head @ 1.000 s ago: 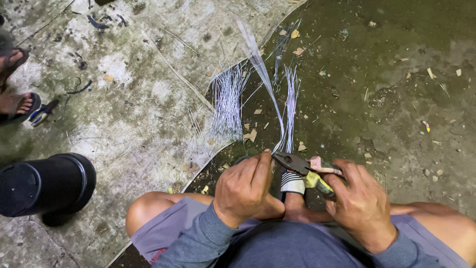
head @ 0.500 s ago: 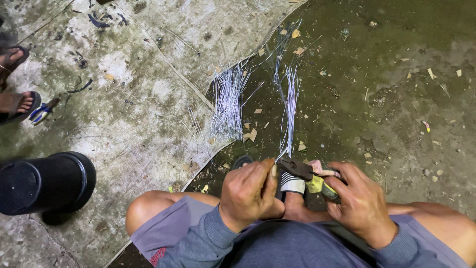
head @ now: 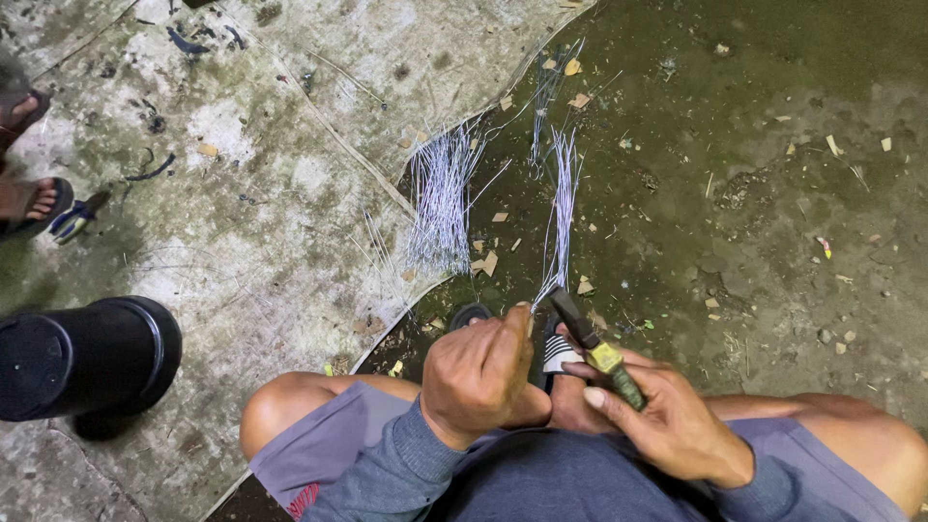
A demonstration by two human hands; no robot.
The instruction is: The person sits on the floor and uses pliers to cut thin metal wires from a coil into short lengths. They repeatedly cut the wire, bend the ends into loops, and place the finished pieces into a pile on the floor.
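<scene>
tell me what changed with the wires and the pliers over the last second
The long strand raised a second ago is down: the left hand now pinches a wire bundle lying on the ground. The pliers in the right hand closed. The loose wire pile and black bucket stayed put.

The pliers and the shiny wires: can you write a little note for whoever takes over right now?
Left hand: closed in a fist, pinching the near end of a thin wire bundle.
Right hand: wrapped round the pliers, whose tip sits at that pinched end.
The bundle runs away over the dark ground. A second, fanned pile of wires lies loose to its left, at the edge of the pale sheet.
A black bucket lies on its side far left.
Done: wires gathered into two lots. Left: the held end is still in the pliers.
</scene>
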